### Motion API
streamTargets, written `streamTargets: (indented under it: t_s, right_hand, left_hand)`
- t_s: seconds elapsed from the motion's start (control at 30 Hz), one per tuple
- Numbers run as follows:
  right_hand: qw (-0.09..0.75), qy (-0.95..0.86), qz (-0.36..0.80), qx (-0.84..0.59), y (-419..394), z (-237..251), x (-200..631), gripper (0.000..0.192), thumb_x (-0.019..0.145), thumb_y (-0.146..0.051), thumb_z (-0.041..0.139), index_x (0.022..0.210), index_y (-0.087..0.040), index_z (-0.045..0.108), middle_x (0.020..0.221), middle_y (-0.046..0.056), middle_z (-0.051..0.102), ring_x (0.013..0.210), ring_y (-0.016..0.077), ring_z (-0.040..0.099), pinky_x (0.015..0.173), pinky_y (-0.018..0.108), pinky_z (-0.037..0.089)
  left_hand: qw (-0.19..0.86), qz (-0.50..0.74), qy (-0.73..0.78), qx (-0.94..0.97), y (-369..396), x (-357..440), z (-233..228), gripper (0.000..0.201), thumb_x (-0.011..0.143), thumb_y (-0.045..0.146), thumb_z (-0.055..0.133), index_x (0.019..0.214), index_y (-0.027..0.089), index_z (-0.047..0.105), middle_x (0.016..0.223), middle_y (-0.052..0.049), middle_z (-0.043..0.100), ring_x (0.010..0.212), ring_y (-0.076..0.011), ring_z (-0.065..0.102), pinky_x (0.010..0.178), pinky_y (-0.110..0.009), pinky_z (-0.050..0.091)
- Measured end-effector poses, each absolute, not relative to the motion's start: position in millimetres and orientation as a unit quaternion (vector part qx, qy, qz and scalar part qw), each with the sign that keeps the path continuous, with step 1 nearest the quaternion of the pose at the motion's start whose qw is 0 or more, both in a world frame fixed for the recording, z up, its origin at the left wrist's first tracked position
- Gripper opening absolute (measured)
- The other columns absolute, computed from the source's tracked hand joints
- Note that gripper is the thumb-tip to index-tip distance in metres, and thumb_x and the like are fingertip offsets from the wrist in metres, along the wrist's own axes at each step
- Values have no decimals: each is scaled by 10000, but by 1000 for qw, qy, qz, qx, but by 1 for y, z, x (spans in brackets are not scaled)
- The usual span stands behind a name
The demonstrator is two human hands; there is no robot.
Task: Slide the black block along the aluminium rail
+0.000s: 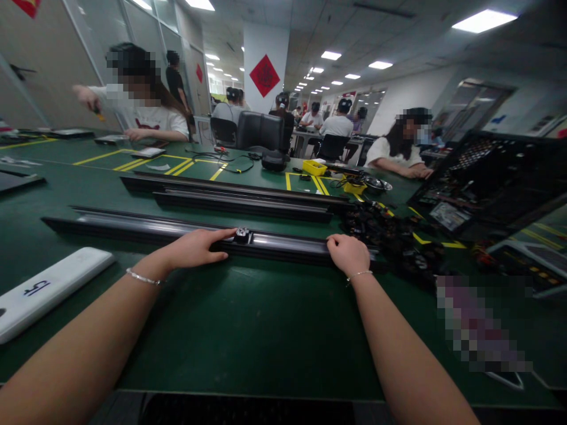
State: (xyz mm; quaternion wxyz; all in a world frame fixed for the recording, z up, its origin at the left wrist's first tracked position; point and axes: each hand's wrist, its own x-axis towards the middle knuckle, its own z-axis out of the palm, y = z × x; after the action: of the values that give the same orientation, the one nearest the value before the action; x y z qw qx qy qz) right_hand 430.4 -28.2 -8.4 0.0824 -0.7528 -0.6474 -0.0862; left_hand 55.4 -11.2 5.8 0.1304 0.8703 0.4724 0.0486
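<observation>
Both hands rest on the same long dark metal rail with a shiny grey channel [146,227], which lies crosswise on the green table [248,319], its long axis running left to right just ahead of the person. Left hand [195,248] lies flat and open on the near edge of the rail, fingers stretched to the right, the forefinger tip touching a small black slider block [242,234] seated in the channel. Right hand [349,252] is curled over the rail further right, knuckles up, seemingly gripping its near edge, though the fingers are hidden behind the hand. The slider sits between the two hands, nearer the left one.

Beyond the rail, two more dark rails [230,198] lie parallel to it, further from the person. To the right of the right hand spreads a heap of small black parts [390,233]. At far left a white flat bar with a dark marking [48,289] lies at an angle on the table.
</observation>
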Motion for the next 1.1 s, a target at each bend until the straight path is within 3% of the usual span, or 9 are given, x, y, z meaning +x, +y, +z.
streamTargets:
  t_s: [0.83,1.1]
  right_hand:
    - [91,-649,-81,-751,-27,-9,431,408,872,-297,344,971,-276,740,1038,12,718,937,212,628,774,311,419]
    - [89,-647,-73,-754,-28,-8,430,408,869,-306,347,986,-279,737,1043,13,718,946,205,624,771,302,418]
  left_hand:
    - [82,44,451,888,-15,69,4,715,834,450,538,1471,243,291,1318,-78,578,1115,-243,597,960,-338,437]
    - [61,56,432,898,-19,81,2,689,804,416,582,1418,207,348,1249,-98,615,1097,-250,605,965,-346,435]
